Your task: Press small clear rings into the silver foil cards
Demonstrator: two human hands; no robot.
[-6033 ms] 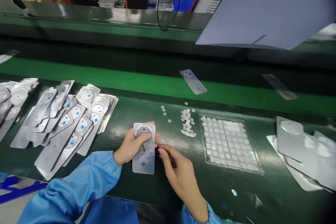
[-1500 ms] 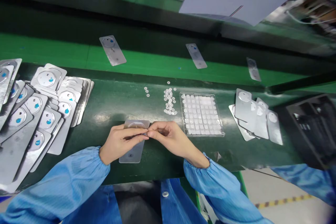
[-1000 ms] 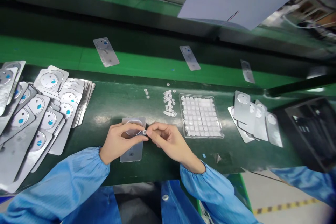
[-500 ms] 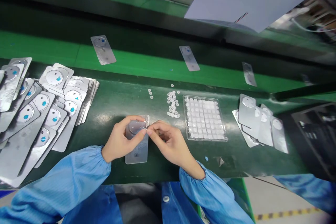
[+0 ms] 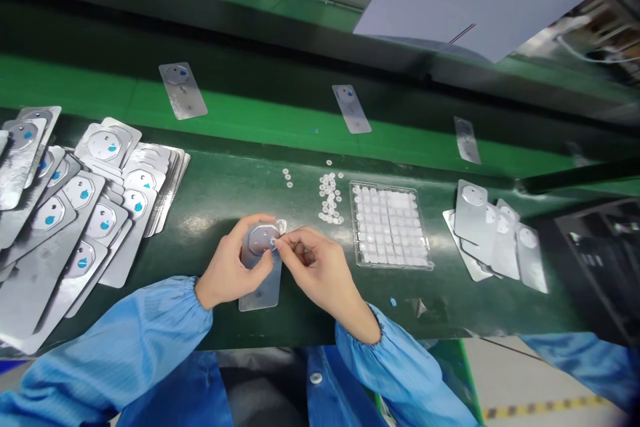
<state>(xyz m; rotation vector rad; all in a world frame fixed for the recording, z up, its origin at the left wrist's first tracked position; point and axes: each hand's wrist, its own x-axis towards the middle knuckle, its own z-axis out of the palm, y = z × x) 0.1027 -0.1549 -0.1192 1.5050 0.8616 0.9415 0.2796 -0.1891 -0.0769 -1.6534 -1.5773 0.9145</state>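
A flat silver plate (image 5: 263, 290) with rounded corners and an octagonal recess near its top lies on the bench in front of me. My left hand (image 5: 231, 265) grips its left side, fingers around the top edge and thumb over the recess's lower edge. At the recess's right side, my right hand (image 5: 323, 271) pinches a tiny whitish piece (image 5: 274, 241), partly hidden by the fingertips. Another pale ring (image 5: 283, 225) shows by the plate's top right corner. Loose white discs (image 5: 330, 195) are scattered to the right, beside a clear tray (image 5: 429, 260) filled with rows of white pieces.
Piled silver plates (image 5: 105, 220) with blue marks cover the left of the bench. A smaller stack (image 5: 493, 233) lies on the right. Plates such as this one (image 5: 184, 92) rest on the green conveyor (image 5: 250, 121) behind. A blue sleeve (image 5: 580, 357) of another person is at lower right.
My right fingertips have moved left onto the recess, where a whitish piece now shows. My left thumb has shifted slightly down and left. Plates on the conveyor have drifted left.
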